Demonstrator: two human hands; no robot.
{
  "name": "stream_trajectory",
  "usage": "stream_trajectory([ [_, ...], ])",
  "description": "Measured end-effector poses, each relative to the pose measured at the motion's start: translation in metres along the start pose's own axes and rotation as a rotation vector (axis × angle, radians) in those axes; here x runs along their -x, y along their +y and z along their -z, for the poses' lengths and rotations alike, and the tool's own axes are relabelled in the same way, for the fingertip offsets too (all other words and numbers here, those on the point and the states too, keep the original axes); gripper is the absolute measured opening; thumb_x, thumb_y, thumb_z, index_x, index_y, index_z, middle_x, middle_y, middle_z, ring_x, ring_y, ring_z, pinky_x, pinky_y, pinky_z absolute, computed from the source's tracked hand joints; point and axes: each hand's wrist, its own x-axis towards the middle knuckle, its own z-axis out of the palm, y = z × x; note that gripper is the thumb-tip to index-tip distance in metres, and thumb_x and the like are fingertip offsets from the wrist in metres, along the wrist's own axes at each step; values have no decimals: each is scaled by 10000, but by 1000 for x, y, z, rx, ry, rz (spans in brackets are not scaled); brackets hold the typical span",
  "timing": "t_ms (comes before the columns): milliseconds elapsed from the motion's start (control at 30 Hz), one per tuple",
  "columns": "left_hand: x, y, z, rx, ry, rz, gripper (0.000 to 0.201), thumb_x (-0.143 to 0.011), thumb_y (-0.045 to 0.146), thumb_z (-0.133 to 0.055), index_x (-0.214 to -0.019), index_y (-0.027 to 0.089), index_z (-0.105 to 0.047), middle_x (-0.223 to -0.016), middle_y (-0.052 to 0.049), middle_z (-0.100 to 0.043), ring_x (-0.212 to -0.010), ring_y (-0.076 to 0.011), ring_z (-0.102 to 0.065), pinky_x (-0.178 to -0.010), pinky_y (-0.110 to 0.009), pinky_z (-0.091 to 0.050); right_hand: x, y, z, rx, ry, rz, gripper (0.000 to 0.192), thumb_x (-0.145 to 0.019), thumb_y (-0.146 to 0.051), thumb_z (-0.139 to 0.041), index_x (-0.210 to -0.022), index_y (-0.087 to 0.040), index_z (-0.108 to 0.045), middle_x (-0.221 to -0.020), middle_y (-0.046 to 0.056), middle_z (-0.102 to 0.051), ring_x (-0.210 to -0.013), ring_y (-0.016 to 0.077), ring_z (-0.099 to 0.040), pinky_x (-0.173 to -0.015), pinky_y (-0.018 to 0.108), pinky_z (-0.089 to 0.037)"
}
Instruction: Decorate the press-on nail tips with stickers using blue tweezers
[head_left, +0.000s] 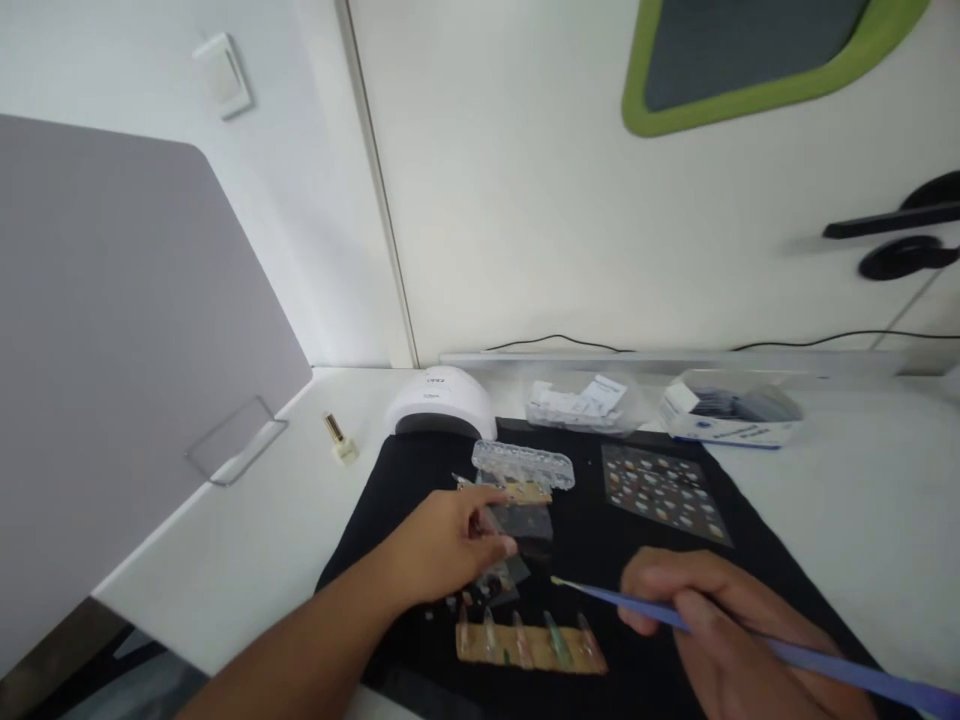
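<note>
Right hand (pixel 720 620) clamped on brush (pixel 637 603), tip just beyond nail strip (pixel 540 655) toward tabletop's (pixel 862 460) near edge, left hand (pixel 450 540) at back strip (pixel 531 492), can't tell if gripping; dipping brush or left wrist could knock nails (pixel 523 645) askew.

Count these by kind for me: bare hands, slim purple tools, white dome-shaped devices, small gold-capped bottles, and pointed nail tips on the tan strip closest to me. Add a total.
Bare hands, left hand and right hand: 2
Slim purple tool: 1
White dome-shaped device: 1
Small gold-capped bottle: 1
Pointed nail tips on that tan strip: 5
Total: 10
</note>
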Motion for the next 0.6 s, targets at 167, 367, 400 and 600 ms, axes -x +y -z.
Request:
stream_trajectory([
  [167, 22, 20, 41, -161, 149, 16, 610, -904, 349, -669, -1454, 124, -531, -1318, -237, -627, -1116, -374, -665, -923, -559, -535, -4, -13, -14, -42, -96, 67, 244, -980, -366, -586, -835, -221, -717, -635, 24, -653, -579, 183, -641, -527, 290, -542],
  [367, 44, 18, 79, -62, 64, -243, 218, -933, 324, -639, -1110, 201, -669, -1023, -70, -672, -953, -217, -623, -875, -374, -498, 11, -11, -27, -59, -222, -37, 198, -1001, -342, -548, -901, -253, -695, -728, 9, -638, -656, 171, -620, -601, 311, -524],
  [400, 44, 12, 76, -35, 11, -290, 168, -919, 316, -652, -1035, 196, -671, -984, -60, -671, -925, -205, -623, -853, -354, -499, 12, -12, -29, -62, -245, -52, 165, -995, -321, -561, -924, -262, -697, -752, 7, -639, -673, 169, -622, -606, 309, -520],
  [600, 45, -9, 42, 37, -164, -434, 284, -832, 367, -753, -988, 164, -631, -989, -93, -633, -903, -229, -585, -812, -371, -492, 18, -19, -31, -36, -343, -93, 167, -1004, -225, -537, -1016, -294, -689, -822, 6, -623, -693, 153, -600, -614, 309, -492],
])
